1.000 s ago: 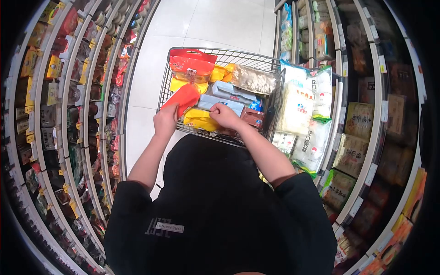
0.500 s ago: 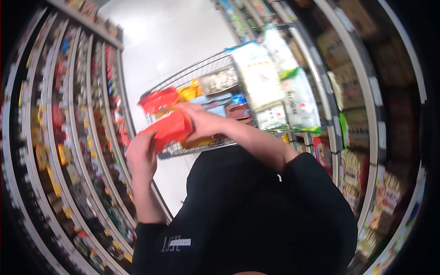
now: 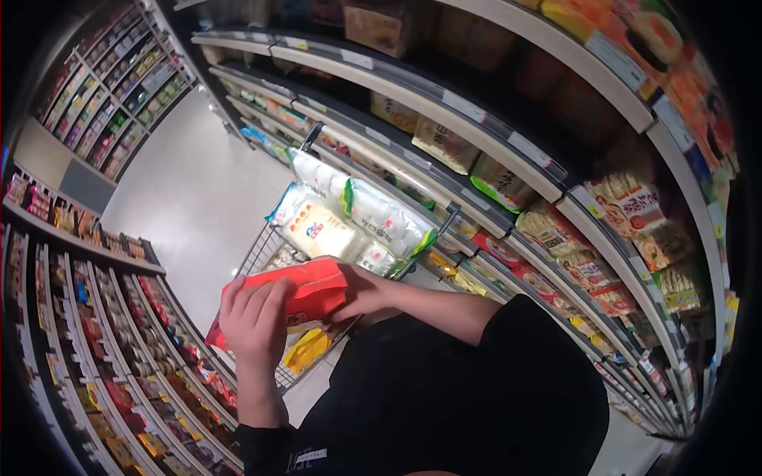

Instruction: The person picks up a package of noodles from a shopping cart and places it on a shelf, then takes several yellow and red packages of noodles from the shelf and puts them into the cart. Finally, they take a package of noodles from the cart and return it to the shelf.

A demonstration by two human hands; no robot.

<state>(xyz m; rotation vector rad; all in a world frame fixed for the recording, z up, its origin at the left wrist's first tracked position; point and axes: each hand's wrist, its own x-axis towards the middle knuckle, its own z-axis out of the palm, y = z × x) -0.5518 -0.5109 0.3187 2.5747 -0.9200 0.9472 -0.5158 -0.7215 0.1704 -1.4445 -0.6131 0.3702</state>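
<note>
Both my hands hold a bright red package (image 3: pixel 305 285) above the shopping cart (image 3: pixel 258 250). My left hand (image 3: pixel 255 313) is wrapped over the package's left side, with its fingers lying across the top. On the right end, my right hand (image 3: pixel 361 292) grips it from the side and below; some of its fingers are hidden. Beneath the package a yellow bag (image 3: pixel 307 350) shows in the cart. Large white printed bags (image 3: pixel 321 230) lie at the cart's far side, some with green edges (image 3: pixel 385 222).
A long shelf (image 3: pixel 468 111) of packaged dry noodles (image 3: pixel 627 202) runs close along the right. At the left stands another shelf (image 3: pixel 119 341) with packed goods. Pale aisle floor (image 3: pixel 190 174) stretches ahead to more shelving (image 3: pixel 119 71).
My view has swung right, so the right shelf fills more of it. The red package stays in both hands; my left hand's fingers now lie further over its top.
</note>
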